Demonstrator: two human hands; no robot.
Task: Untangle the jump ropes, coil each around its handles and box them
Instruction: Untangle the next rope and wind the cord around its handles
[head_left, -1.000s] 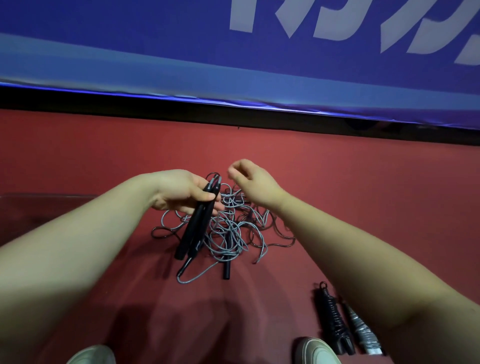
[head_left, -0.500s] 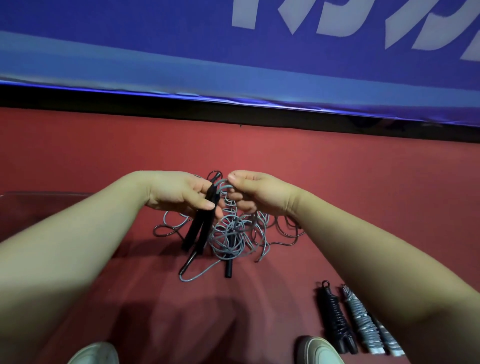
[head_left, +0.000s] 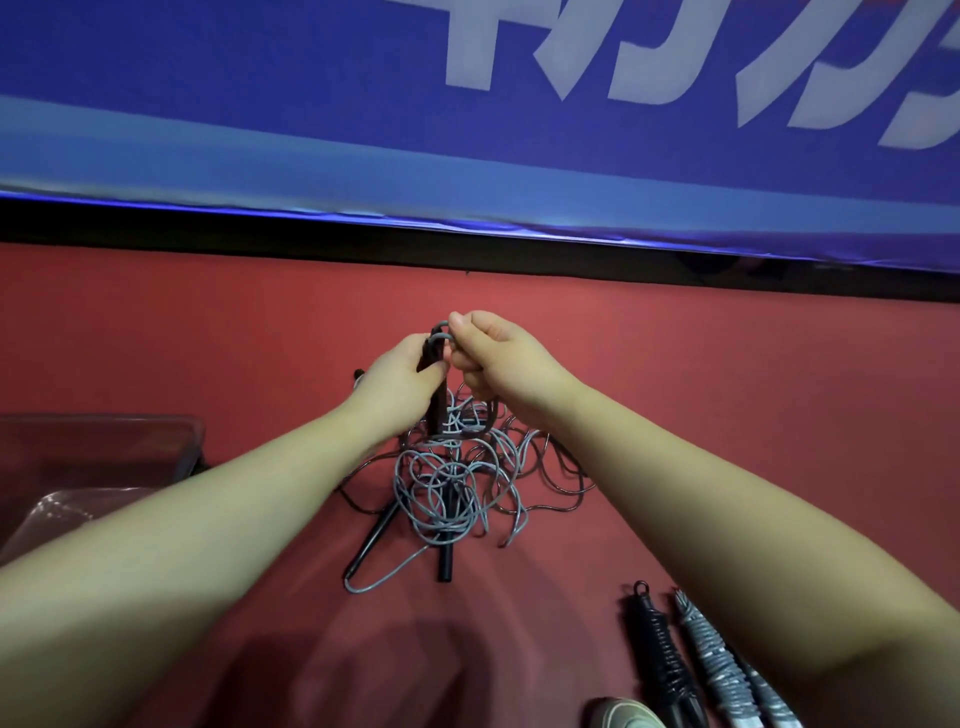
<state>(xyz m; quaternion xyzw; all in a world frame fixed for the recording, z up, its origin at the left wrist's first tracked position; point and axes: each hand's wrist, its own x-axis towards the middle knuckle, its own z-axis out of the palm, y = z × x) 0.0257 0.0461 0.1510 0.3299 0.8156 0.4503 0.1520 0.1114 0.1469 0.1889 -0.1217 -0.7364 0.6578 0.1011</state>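
Red floor (head_left: 727, 415); left grip (head_left: 400, 384) clasps two slim black handles (head_left: 435, 413), right grip (head_left: 498, 364) at its three o'clock pinches thin grey rope (head_left: 441, 519).

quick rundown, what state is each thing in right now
left hand, grips the black handles, upright
right hand, pinches a grey rope loop at the handles' top
rope tangle, knotted, lying on the red floor
black coiled rope, wound round its handles, on the floor
grey coiled rope, wound, beside the black one
clear box, at left, no coiled rope visible inside
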